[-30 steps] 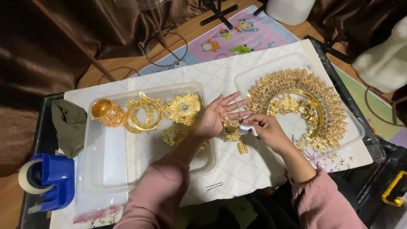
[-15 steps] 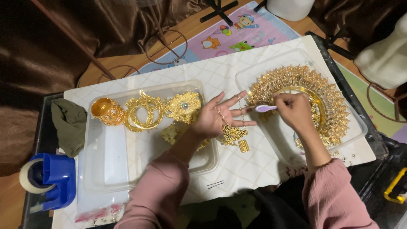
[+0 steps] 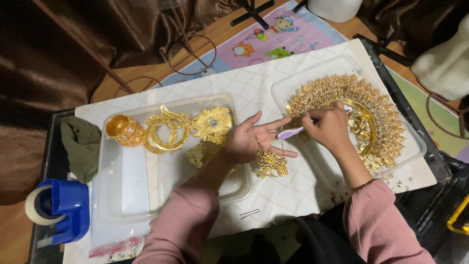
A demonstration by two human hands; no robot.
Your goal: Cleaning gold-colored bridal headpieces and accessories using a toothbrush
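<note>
My left hand lies palm up over the edge of a clear tray, fingers spread. A thin chain runs across its palm, and a gold filigree pendant hangs from it onto the white quilted cloth. My right hand grips a small brush with a purple and white handle, whose tip points at my left fingers. Behind my right hand a large gold fan-shaped headdress rests in a second clear tray.
The left tray also holds a round gold cup-shaped piece, a gold ring ornament and a gold flower-shaped piece. A blue tape dispenser and a green cloth sit at the far left. A black hairpin lies near the front.
My right hand went out to the headdress with the brush and has come back left toward my left hand. The chain now lies across my left palm.
</note>
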